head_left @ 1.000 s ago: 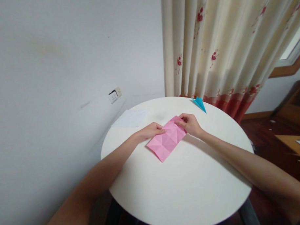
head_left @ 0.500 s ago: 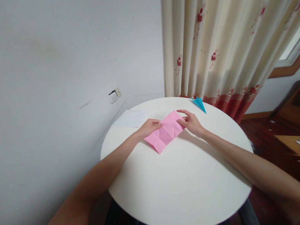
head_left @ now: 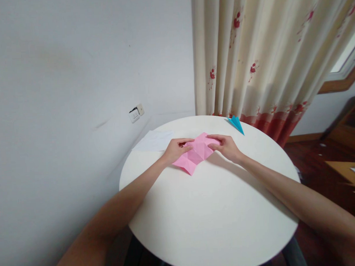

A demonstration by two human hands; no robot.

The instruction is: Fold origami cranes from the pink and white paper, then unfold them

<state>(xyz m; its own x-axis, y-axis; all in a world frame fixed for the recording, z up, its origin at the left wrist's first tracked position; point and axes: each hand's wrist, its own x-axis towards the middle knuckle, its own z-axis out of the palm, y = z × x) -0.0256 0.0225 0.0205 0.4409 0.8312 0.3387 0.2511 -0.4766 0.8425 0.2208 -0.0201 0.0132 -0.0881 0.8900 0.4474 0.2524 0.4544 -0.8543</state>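
Your pink paper [head_left: 196, 154] lies on the far half of the round white table [head_left: 212, 221], its long axis running from near-left to far-right. It is creased into triangular facets. Your left hand [head_left: 175, 149] and right hand [head_left: 226, 147] pinch its opposite sides.

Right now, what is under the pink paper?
The pink paper lies on the white round table, with the left hand and right hand pressing its sides. Whether anything lies under it is hidden.

Two bare forearms, no sleeves, hands [head_left: 175, 149] without rings or watch
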